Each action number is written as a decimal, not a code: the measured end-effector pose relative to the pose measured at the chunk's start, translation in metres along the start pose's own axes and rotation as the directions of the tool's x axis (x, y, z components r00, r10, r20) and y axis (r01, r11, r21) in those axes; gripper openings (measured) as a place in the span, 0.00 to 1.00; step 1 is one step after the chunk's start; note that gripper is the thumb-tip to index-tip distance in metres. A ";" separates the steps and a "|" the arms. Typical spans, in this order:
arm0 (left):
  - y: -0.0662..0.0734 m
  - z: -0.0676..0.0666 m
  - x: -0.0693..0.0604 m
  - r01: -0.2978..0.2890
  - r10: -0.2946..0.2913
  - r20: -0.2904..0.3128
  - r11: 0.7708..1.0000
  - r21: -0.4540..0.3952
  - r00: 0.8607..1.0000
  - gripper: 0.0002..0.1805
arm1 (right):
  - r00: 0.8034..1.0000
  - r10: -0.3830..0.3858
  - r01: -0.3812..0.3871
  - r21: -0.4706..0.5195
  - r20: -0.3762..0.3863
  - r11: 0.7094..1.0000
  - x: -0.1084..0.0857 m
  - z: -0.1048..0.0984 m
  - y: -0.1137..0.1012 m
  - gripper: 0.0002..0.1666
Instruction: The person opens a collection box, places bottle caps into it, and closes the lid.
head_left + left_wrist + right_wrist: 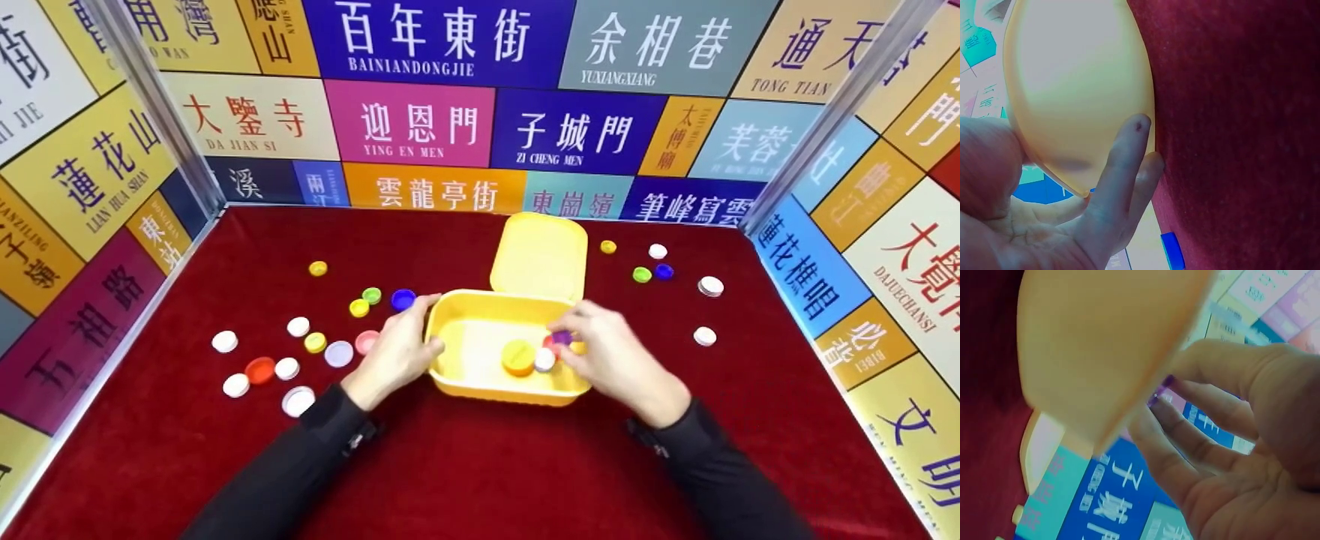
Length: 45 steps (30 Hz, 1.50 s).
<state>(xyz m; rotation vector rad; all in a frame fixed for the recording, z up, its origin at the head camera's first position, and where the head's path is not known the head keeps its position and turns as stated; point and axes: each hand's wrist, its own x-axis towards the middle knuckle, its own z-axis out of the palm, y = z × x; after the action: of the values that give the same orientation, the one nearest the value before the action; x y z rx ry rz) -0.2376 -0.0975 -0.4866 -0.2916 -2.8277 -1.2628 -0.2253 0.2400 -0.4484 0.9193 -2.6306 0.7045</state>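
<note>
A yellow box (465, 386) lies on the dark red cloth, its lid (541, 251) laid back behind it. The left hand (397, 349) grips the box's left end; in the left wrist view its fingers (1129, 146) lie along the outer wall (1084, 84). Over the right end, the right hand (619, 360) pinches a purple cap (561, 337), which also shows between the fingertips in the right wrist view as a purple cap (1161, 390). Inside the box are an orange-yellow cap (518, 358), a white cap (544, 360) and a red one, partly hidden.
Left of the box lie several loose caps, among them a blue one (403, 300), a red one (260, 370) and a lilac one (338, 354). More caps lie at the right, including a green one (642, 274) and a white one (704, 336). Printed panels (409, 124) stand behind the cloth.
</note>
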 end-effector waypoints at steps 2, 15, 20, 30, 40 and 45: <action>0.001 0.000 0.001 -0.002 0.002 0.001 1.000 0.002 1.000 0.40 | 0.999 -0.023 0.024 -0.007 0.044 1.000 0.000 0.004 -0.004 0.13; 0.001 0.001 0.001 0.002 -0.002 0.010 1.000 0.014 1.000 0.40 | 0.986 -0.031 0.035 -0.017 0.166 0.999 -0.003 0.003 -0.009 0.16; 0.000 0.001 0.000 0.003 -0.003 0.007 1.000 0.009 1.000 0.41 | 0.989 -0.052 0.053 -0.003 0.138 0.999 -0.002 0.003 -0.010 0.13; -0.001 0.001 -0.001 -0.018 0.018 -0.012 1.000 0.006 1.000 0.40 | 0.996 -0.049 0.049 0.006 0.078 0.999 -0.001 0.002 -0.007 0.12; -0.002 0.003 -0.001 -0.006 0.006 -0.017 1.000 0.000 1.000 0.39 | 0.999 0.004 -0.004 0.005 0.035 1.000 -0.003 -0.005 0.004 0.13; 0.000 0.004 0.001 0.007 -0.007 -0.012 1.000 -0.002 1.000 0.39 | 0.999 0.045 -0.045 -0.005 0.001 0.999 -0.004 -0.013 0.013 0.14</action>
<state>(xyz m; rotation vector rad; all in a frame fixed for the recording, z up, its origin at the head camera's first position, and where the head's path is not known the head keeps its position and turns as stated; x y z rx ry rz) -0.2380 -0.0945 -0.4892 -0.2736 -2.8205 -1.2647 -0.2295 0.2578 -0.4434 0.8618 -2.6603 0.7087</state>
